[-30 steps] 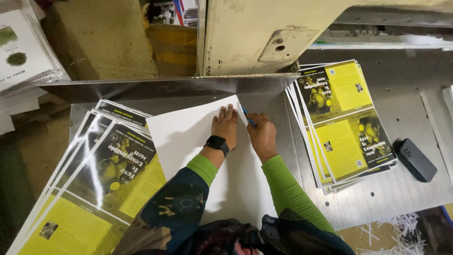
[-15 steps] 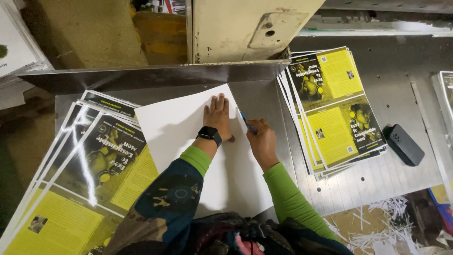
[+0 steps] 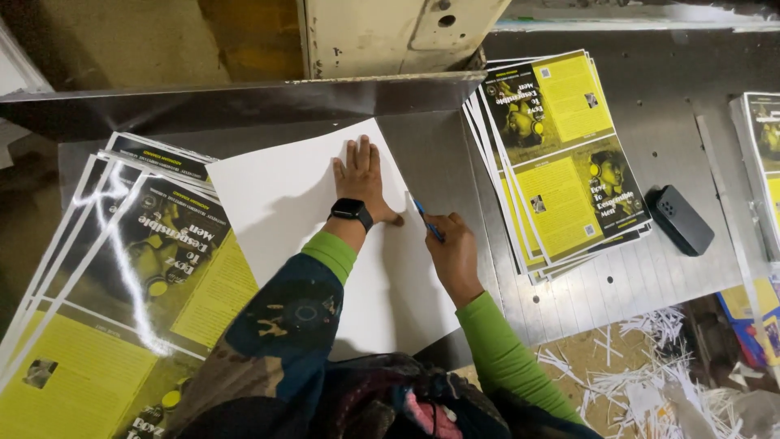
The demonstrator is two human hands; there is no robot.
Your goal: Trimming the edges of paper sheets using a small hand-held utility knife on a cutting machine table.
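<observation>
The white sheet (image 3: 292, 203) lies at the centre of the frame on the metal bench (image 3: 650, 162), its upper corner near the steel guard. The left hand (image 3: 361, 175), a black watch (image 3: 352, 213) on its wrist, presses flat and open on the sheet, holding nothing. Just right of it, the right hand (image 3: 453, 254) has its grip closed around a blue pen (image 3: 426, 219), tip at the sheet's right edge. Stacks of yellow-and-black printed covers lie at lower left (image 3: 122, 284) and upper right (image 3: 561, 154); a black phone (image 3: 679, 219) rests beside the right stack.
</observation>
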